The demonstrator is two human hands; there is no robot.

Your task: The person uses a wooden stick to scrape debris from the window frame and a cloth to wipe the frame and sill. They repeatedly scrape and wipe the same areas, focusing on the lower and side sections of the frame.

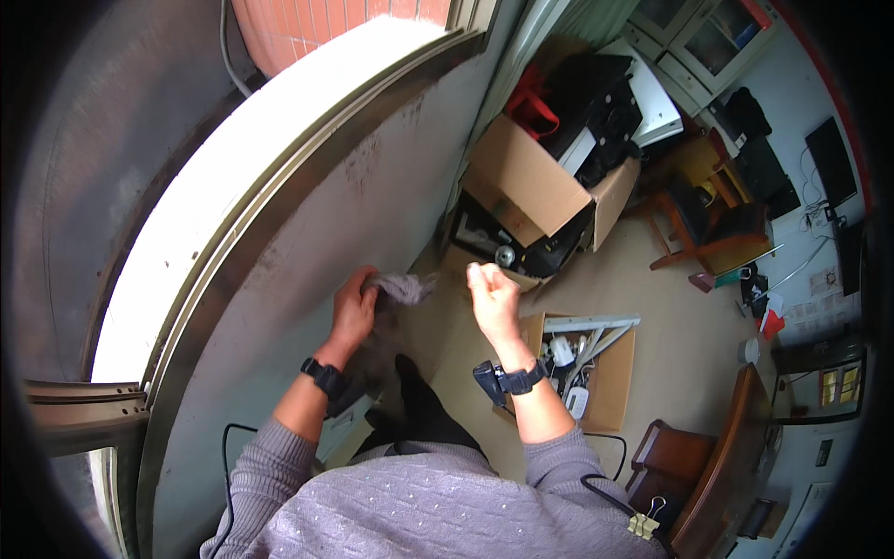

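Note:
My left hand grips a crumpled grey-purple cloth beside the white wall below the window. The cloth's free end points towards my right hand, and a gap parts the two. My right hand is raised with its fingers curled in, and nothing shows in it. Both wrists wear black straps, with a small black device on the right one. Close to my left hand, the wall bears dark smudges under the metal window frame.
Ahead stands a large open cardboard box heaped with black items. A smaller cardboard box with white devices and a metal bracket sits right of my feet. Wooden chairs and a wooden desk stand to the right. A window sash juts in at left.

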